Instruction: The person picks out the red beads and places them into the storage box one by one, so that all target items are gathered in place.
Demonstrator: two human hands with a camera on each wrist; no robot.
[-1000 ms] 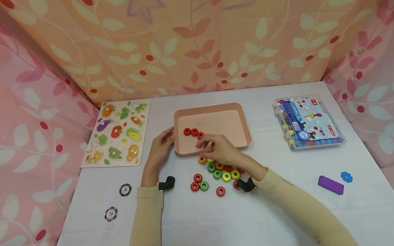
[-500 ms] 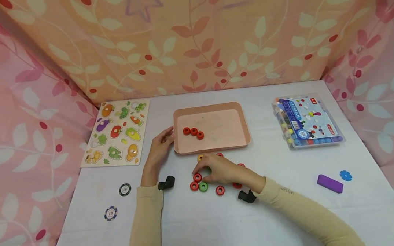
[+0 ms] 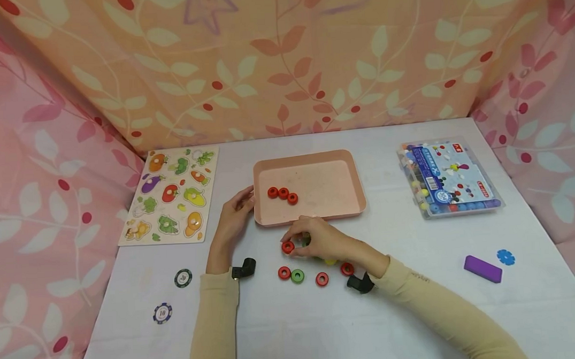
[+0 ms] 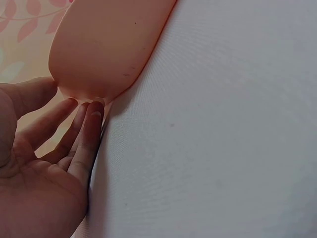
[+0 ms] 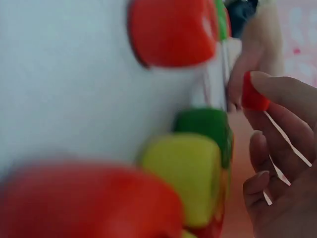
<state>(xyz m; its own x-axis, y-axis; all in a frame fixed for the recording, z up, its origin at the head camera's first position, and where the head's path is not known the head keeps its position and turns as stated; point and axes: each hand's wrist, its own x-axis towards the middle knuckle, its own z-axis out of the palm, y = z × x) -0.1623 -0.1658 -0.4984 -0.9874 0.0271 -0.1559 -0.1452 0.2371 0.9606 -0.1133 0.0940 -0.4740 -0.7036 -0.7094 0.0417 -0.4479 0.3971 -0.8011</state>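
Note:
In the head view, my right hand (image 3: 321, 239) pinches a small red ring (image 3: 288, 247) between thumb and finger, just in front of the pink tray (image 3: 318, 219). In the right wrist view the same red ring (image 5: 254, 96) shows in the fingertips, with the other fingers loosely bent. Three red rings (image 3: 283, 193) lie in a short row inside the tray. My left hand (image 3: 233, 216) rests its fingertips on the tray's left side; the left wrist view shows fairly straight fingers (image 4: 91, 126) touching its end wall. More rings lie under my right hand, partly hidden.
Nearer the front lie a green ring (image 3: 297, 276) and several red ones. A vegetable puzzle board (image 3: 170, 195) is at left, above two poker chips (image 3: 183, 278). To the right are a bead box (image 3: 451, 177), a purple block (image 3: 482, 269) and a blue flower piece (image 3: 505, 257).
My right hand moved from the tray down to the loose rings, took a red one and now lifts it back towards the tray. My left hand stays at the tray's side.

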